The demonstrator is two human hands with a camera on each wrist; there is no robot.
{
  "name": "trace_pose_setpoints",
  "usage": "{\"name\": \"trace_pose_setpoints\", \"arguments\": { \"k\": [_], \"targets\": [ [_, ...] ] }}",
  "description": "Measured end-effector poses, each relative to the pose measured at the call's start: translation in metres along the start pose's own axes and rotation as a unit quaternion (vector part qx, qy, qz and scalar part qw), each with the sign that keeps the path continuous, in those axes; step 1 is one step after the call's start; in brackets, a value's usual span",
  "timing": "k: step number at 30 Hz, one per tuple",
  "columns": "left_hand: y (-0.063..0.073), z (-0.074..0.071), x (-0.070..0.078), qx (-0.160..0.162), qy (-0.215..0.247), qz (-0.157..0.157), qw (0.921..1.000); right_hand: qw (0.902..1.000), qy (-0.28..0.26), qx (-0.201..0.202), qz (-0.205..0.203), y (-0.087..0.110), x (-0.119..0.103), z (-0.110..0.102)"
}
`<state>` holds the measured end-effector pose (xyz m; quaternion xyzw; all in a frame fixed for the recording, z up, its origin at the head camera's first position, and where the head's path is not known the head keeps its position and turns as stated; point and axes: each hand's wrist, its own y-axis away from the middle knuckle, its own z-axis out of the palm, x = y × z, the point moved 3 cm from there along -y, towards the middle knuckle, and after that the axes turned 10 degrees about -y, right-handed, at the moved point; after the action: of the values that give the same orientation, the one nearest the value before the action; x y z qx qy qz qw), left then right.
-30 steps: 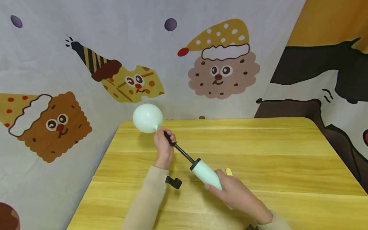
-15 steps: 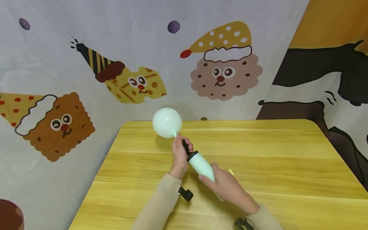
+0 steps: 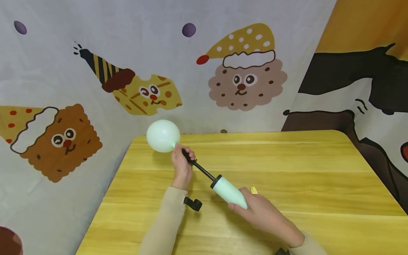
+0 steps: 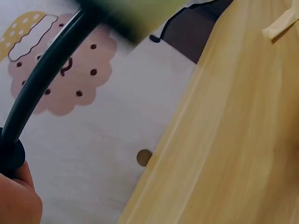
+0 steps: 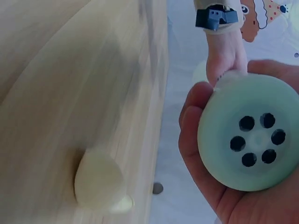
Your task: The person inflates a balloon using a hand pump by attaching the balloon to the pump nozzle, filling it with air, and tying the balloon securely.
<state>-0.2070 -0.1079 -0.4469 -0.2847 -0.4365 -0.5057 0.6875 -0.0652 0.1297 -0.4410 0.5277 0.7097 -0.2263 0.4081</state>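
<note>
A round mint-green balloon (image 3: 163, 135) sits on the tip of a hand balloon pump (image 3: 230, 193), over the table's far left edge. My left hand (image 3: 182, 168) grips the pump's black end, with the thumb by the balloon's neck. Between my hands a length of black rod (image 3: 204, 170) shows, drawn out of the mint barrel. Around that barrel's near end my right hand (image 3: 271, 219) is wrapped. In the right wrist view the barrel's round base (image 5: 252, 135), with several dark holes, faces the camera, held by the curled fingers.
On the wooden table (image 3: 318, 170) lies a flat pale-yellow balloon (image 5: 99, 181), mostly hidden behind my right hand in the head view. A cloth printed with cartoon figures (image 3: 197, 117) hangs behind the table. Black camera mounts (image 3: 193, 204) stick out at my wrists.
Half a second ago the barrel was pushed up against the black end; now the rod is drawn out again. Balloon and left hand swung right, then back left. The balloon's size looks about the same.
</note>
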Motion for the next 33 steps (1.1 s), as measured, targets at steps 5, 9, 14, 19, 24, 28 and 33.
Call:
{"name": "trace_pose_setpoints", "arguments": {
  "k": [5,9,14,19,24,28,33],
  "targets": [
    [0.0,0.0,0.003,-0.009,-0.005,-0.004,0.9999,0.9996,0.009,-0.012,-0.025,0.003,0.001,-0.004],
    [0.01,0.01,-0.004,-0.029,-0.019,0.004,0.9994,0.9996,0.011,0.0,-0.025,-0.004,-0.002,0.001],
    [0.03,0.026,-0.019,-0.072,-0.036,-0.01,0.9967,0.9994,0.003,0.026,-0.022,-0.021,-0.006,0.006],
    [0.038,0.027,-0.029,-0.07,-0.043,-0.03,0.9962,0.9995,-0.02,0.018,-0.015,-0.031,-0.007,0.009],
    [0.031,0.021,-0.026,-0.056,-0.045,-0.021,0.9972,0.9989,-0.046,0.005,-0.007,-0.029,-0.007,0.012],
    [0.019,0.015,-0.02,-0.049,-0.032,-0.022,0.9981,0.9995,-0.032,0.006,-0.001,-0.02,-0.003,0.006],
    [0.002,-0.001,-0.007,-0.002,-0.014,-0.023,0.9996,0.9998,0.014,-0.004,-0.01,-0.001,0.001,-0.005]
  ]
}}
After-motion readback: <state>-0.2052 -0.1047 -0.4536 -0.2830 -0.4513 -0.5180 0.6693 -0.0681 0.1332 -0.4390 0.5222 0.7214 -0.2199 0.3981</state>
